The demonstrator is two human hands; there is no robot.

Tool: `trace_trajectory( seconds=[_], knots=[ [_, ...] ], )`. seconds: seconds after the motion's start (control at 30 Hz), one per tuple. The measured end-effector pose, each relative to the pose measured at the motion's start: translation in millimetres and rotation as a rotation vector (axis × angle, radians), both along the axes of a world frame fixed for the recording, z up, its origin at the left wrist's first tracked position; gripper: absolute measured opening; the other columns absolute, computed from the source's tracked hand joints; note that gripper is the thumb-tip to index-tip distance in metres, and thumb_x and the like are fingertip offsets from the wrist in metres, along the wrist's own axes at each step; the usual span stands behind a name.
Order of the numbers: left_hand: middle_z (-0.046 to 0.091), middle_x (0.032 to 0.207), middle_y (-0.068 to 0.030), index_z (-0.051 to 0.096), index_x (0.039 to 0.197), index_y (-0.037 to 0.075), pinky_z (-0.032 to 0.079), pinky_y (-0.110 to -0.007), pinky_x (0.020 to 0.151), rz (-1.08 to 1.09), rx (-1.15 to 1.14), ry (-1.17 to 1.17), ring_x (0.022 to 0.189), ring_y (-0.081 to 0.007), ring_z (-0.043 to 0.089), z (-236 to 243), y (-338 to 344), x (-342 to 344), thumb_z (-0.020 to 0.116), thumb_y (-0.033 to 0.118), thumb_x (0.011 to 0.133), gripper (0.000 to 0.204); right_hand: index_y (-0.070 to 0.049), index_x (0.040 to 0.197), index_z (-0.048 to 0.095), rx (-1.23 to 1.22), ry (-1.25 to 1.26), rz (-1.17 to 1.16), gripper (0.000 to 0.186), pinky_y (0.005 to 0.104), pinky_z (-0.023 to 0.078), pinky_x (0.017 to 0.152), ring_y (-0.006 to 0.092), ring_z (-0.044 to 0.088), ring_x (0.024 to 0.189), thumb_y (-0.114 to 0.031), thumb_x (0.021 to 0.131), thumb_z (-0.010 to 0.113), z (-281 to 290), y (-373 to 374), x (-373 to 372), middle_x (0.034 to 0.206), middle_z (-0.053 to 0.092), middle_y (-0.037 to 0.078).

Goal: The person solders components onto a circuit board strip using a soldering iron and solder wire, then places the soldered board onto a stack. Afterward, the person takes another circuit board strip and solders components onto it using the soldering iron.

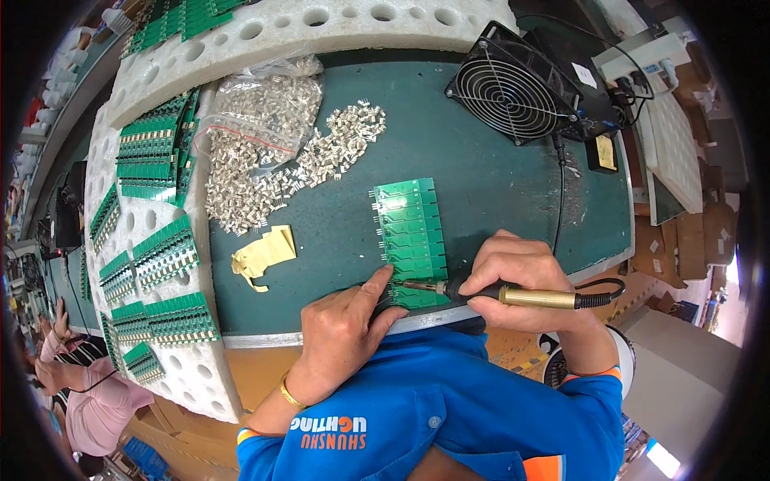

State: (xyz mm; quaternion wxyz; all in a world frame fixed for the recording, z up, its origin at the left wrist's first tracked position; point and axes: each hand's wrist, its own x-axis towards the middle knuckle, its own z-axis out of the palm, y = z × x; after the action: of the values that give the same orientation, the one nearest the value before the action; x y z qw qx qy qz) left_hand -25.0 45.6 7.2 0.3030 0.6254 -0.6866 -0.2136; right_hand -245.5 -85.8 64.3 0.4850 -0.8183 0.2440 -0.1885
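Note:
A panel of green circuit boards (411, 232) lies on the dark green bench top, with small metal pins along its left edge. My left hand (338, 330) grips the panel's near left edge, its index finger and thumb on either side of the spot where the soldering tip is. In my right hand (521, 276) is a soldering iron (533, 298) with a brass-coloured handle, held like a pen. Its tip points left over the near end of the panel, close to my left index finger. Whether the tip touches a pin is too small to tell.
Many small white connectors (345, 140) lie heaped beside an open plastic bag (269, 104). A crumpled yellow strip (265, 255) is nearby. White foam racks (216, 369) hold finished-looking green boards (164, 248) on the left. A black fan (509, 84) stands far right, its cable (559, 192) crossing the bench.

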Motion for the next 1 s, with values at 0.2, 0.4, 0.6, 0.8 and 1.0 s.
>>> trace_trajectory(
  seconds=[0.2,0.4,0.6,0.8,1.0],
  knots=[
    [0.066,0.071,-0.0095,0.064,0.121,0.002,0.051,-0.034,0.056,-0.004,0.014,-0.008,0.06,-0.0241,0.064,1,0,0,0.082,0.023,0.072,0.056,-0.006,0.084,0.067,0.01,0.0,-0.025,0.013,0.0347,0.044,0.065,0.0213,0.059,0.063,-0.006,0.073,0.073,-2,1,0,0.069,0.061,0.005],
    [0.071,0.082,-0.0141,0.066,0.119,0.004,0.053,-0.035,0.058,0.005,0.054,-0.014,0.065,-0.0261,0.068,3,0,0,0.084,0.026,0.071,0.056,-0.006,0.085,0.066,-0.051,0.011,0.041,0.014,0.0347,0.043,0.064,0.0224,0.061,0.065,-0.006,0.072,0.073,6,-1,4,0.069,0.06,0.005],
    [0.071,0.082,-0.014,0.066,0.119,0.004,0.053,-0.035,0.058,0.002,0.051,-0.01,0.065,-0.0259,0.067,3,0,0,0.084,0.025,0.071,0.056,-0.006,0.082,0.064,-0.041,0.069,0.014,0.012,0.0355,0.044,0.064,0.024,0.061,0.066,-0.006,0.072,0.071,10,0,7,0.071,0.061,0.006],
    [0.07,0.08,-0.0142,0.065,0.119,0.004,0.052,-0.035,0.057,-0.002,0.021,-0.012,0.062,-0.0256,0.066,1,0,0,0.085,0.025,0.071,0.056,-0.005,0.078,0.066,-0.082,0.007,-0.004,0.013,0.0328,0.042,0.061,0.0218,0.06,0.062,-0.004,0.066,0.071,6,3,6,0.069,0.064,0.007],
    [0.065,0.071,-0.0126,0.065,0.12,0.003,0.049,-0.034,0.054,0.006,0.006,-0.013,0.057,-0.0239,0.062,2,0,0,0.085,0.025,0.07,0.058,-0.003,0.081,0.064,-0.083,-0.089,-0.12,0.014,0.0327,0.04,0.06,0.0208,0.057,0.059,-0.002,0.068,0.07,10,9,-12,0.069,0.061,0.006]
  ],
)
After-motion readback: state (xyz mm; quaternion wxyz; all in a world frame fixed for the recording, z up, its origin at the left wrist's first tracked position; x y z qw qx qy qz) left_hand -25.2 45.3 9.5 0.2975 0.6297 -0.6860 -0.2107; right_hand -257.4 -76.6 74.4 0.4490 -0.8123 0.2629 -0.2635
